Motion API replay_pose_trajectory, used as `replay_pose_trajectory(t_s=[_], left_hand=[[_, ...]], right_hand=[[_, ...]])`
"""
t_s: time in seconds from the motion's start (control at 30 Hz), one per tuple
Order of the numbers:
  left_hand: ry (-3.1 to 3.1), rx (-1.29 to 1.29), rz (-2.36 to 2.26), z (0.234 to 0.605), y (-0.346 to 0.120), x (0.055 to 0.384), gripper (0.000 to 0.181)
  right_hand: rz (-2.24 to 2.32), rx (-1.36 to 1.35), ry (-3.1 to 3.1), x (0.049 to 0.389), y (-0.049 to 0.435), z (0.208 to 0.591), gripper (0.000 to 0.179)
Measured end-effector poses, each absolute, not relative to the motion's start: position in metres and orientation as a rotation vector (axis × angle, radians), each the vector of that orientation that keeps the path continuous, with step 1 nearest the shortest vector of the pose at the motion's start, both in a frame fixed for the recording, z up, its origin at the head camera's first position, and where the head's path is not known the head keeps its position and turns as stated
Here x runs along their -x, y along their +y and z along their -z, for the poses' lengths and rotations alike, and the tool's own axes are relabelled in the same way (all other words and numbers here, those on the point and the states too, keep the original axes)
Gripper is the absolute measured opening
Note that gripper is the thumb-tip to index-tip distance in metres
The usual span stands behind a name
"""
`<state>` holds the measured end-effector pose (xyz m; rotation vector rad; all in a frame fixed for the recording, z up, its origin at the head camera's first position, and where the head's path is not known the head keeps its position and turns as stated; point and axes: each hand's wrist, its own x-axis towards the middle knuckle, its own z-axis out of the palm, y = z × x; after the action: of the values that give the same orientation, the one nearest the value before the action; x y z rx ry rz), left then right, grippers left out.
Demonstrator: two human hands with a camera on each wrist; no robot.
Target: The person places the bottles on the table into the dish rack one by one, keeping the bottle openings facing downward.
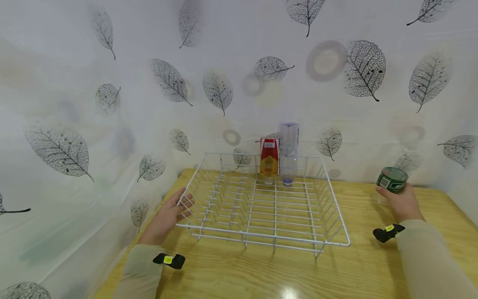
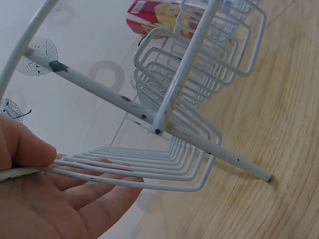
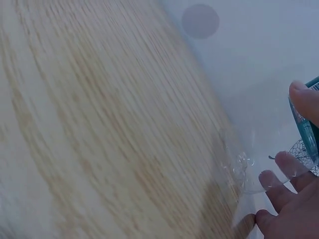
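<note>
A white wire dish rack point(image 1: 274, 238) stands on the table. My left hand point(image 1: 168, 216) holds its left side; in the left wrist view the thumb point(image 2: 32, 149) lies over a rim wire and the fingers point(image 2: 107, 209) stretch beneath the wires. Out to the right, my right hand point(image 1: 405, 203) grips a clear plastic bottle with a green label point(image 1: 392, 179), apart from the rack. Part of that bottle point(image 3: 244, 172) shows in the right wrist view. At the rack's back stand a red and yellow carton point(image 1: 269, 160) and a clear bottle point(image 1: 289, 139), both cap down.
Under the rack is a light wooden table point(image 1: 246, 274). A whitish curtain with dark leaf prints point(image 1: 239, 37) hangs behind the table and along its left side. Worn white wires point(image 2: 99, 92) and a rack foot show close up in the left wrist view.
</note>
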<state>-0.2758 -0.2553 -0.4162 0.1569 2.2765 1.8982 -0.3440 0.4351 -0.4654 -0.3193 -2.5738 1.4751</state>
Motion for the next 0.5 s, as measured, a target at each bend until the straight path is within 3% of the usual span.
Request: replay_pose_trajectory(t_s=[0.5], left_hand=[[2.295,-0.18,-1.866,0.415,-0.256,0.276,0.062]], right_hand=[[-1.553,0.238,-2.545,0.333,0.418,0.456,0.1]])
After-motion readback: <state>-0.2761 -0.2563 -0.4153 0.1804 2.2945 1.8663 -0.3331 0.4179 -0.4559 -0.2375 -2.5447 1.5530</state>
